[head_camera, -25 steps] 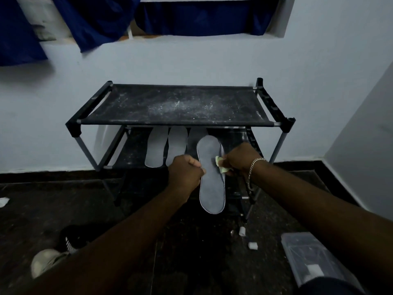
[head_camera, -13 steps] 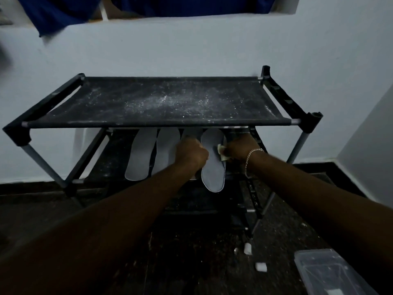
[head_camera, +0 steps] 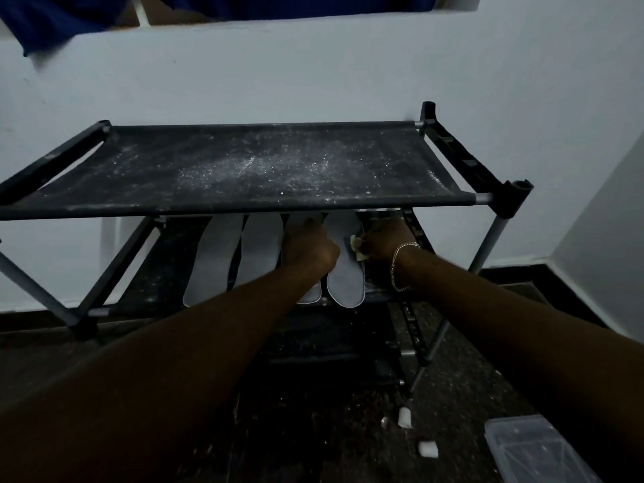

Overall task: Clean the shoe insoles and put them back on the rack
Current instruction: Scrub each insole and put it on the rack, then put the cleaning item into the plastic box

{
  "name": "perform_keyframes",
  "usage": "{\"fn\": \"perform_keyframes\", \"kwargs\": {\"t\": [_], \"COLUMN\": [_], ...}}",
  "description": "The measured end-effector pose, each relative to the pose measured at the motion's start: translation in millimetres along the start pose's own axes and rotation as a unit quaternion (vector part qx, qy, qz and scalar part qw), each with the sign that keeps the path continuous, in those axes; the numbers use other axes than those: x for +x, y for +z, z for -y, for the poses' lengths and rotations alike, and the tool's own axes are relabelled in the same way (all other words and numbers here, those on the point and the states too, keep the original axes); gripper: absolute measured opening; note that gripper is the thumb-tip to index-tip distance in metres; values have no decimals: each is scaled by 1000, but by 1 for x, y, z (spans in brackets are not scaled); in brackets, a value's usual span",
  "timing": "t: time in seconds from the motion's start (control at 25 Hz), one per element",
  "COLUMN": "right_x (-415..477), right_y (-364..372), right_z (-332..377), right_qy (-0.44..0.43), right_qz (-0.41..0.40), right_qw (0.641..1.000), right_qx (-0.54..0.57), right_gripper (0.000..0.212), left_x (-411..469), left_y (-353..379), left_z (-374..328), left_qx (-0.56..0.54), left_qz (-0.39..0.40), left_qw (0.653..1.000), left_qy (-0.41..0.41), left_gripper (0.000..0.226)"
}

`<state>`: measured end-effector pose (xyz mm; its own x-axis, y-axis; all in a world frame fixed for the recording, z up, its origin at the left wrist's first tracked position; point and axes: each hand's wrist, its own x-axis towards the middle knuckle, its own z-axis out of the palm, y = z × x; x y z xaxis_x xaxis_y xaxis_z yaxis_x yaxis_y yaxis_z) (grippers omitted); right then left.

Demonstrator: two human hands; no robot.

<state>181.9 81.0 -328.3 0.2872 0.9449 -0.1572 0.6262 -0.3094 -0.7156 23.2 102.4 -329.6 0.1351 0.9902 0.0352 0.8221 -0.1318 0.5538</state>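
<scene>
A black shoe rack (head_camera: 244, 200) stands against the white wall, its top shelf dusty. On its second shelf lie several grey insoles; two at the left (head_camera: 212, 259) are free. My left hand (head_camera: 308, 247) grips the left edge of the rightmost insole (head_camera: 345, 277), which lies flat on that shelf. Part of another insole (head_camera: 310, 296) shows under my left hand. My right hand (head_camera: 385, 240), with a bracelet on the wrist, pinches a small pale cloth (head_camera: 357, 247) at the insole's right edge.
The floor is dark and speckled. Small white scraps (head_camera: 427, 447) lie by the rack's right front leg (head_camera: 432, 346). A clear plastic box (head_camera: 529, 447) sits at the lower right. A white wall corner rises on the right.
Both hands have carried the insole forward from in front of the rack onto the second shelf. The camera has moved closer to the rack.
</scene>
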Motion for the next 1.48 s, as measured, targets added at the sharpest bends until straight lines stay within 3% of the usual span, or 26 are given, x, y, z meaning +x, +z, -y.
{"fn": "perform_keyframes", "kwargs": {"t": [0.32,0.4,0.52,0.64,0.92,1.24,1.48], "right_x": [-19,-33,-62,-96,-181,-248,-287], "right_y": [9,5,2,4,2,1,2], "right_z": [0,1,0,-6,-39,-128,-222], "right_qy": [-52,-76,-94,-102,-78,46,115], "right_qz": [-99,-107,-107,-113,-113,-81,-118], "right_qw": [991,987,985,982,974,969,969], "right_qx": [79,88,97,116,182,227,184], "right_gripper": [12,10,6,13,13,15,13], "left_x": [-15,-26,-47,-74,-151,-216,-274], "left_y": [-12,-18,-23,-20,-1,81,174], "left_z": [-12,-12,-9,-3,-8,-23,-44], "left_qx": [82,61,-75,-200,-352,-395,-432], "left_qz": [-61,-84,-89,-45,45,154,210], "left_qw": [992,989,988,976,935,904,867], "left_qy": [73,103,96,74,16,-60,-131], "left_gripper": [13,10,3,5,19,16,14]}}
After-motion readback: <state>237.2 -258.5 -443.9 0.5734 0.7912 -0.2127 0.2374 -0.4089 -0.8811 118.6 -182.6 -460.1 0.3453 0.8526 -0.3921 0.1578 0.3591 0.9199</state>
